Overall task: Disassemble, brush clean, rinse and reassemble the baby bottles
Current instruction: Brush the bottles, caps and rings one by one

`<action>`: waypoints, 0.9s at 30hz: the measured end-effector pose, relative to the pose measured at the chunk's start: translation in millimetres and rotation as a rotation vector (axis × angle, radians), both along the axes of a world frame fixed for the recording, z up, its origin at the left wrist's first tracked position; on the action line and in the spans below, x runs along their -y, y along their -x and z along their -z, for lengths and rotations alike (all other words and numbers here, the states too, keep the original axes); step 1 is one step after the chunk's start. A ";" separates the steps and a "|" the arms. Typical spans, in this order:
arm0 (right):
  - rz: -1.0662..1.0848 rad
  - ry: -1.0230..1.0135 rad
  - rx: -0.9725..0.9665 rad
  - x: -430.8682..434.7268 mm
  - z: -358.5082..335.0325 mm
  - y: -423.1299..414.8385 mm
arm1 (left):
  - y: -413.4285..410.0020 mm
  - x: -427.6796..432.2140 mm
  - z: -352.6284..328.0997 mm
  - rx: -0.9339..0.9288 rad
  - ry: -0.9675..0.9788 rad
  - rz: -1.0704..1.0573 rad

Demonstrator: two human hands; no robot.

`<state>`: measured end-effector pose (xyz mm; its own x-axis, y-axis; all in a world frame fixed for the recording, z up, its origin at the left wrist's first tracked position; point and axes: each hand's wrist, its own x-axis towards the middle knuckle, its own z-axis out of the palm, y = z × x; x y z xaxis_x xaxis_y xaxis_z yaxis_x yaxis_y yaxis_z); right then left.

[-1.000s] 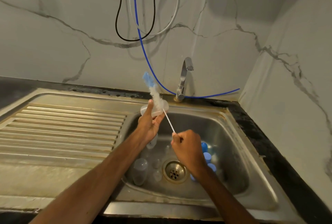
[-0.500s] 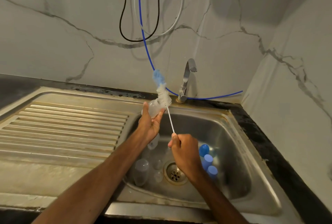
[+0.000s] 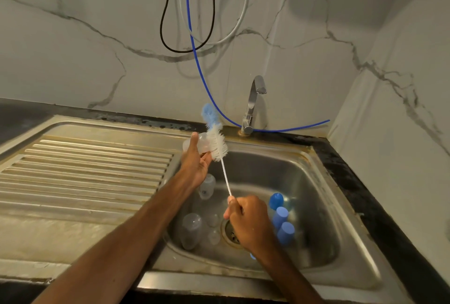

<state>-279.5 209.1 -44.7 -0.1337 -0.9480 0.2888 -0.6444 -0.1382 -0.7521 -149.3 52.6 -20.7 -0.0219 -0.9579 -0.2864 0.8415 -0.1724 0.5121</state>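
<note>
Over the sink (image 3: 316, 182) bowl, near the back rim: left hand (image 3: 194, 165) holds a clear bottle piece (image 3: 196, 145), thumb laid up its front, other fingers wrapped behind. Meanwhile the right hand (image 3: 248, 221) is clamped tight on the brush (image 3: 218, 144) wire

↳ tips imo: grip the wire closer to the bristles so it flexes less, & twist rather than saw. Work above the bowl so drips land in it

is the brush actually inside that piece tho?

↳ can't tell tbh, white bristles sit against its right edge, blue tip pokes out past it. Clear plastic = hard to read, bottle or cap idk. Also the drain (image 3: 230, 232) is half hidden by the right hand; other bottles (image 3: 191, 229), teats (image 3: 213, 220) & blue caps (image 3: 280, 216) lie on the bottom
</note>
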 end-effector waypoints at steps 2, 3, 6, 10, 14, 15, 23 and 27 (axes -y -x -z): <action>-0.012 0.002 0.019 -5.9 -5.2 -1.4 | 1.7 -0.7 1.4 0.030 0.013 -0.001; 0.002 0.000 0.047 -3.7 -8.7 -0.6 | 4.3 -3.1 -0.4 0.035 0.039 0.010; 0.054 -0.022 0.165 10.7 -19.0 5.0 | 16.6 -10.3 -4.5 0.108 0.118 0.042; 0.060 -0.049 0.248 20.0 -20.1 11.5 | 25.7 -17.3 -5.9 0.083 0.153 0.134; 0.038 -0.087 0.228 15.5 -15.4 9.1 | 19.8 -18.3 -10.0 0.071 0.165 0.158; 0.035 -0.087 0.215 14.3 -14.7 8.2 | 19.1 -17.9 -10.3 0.090 0.169 0.150; 0.049 -0.049 0.152 10.3 -10.6 10.1 | 9.2 -14.8 -12.4 -0.074 0.083 0.097; 0.046 -0.065 0.244 16.9 -17.0 11.2 | 16.4 -21.0 -14.5 -0.052 0.097 0.129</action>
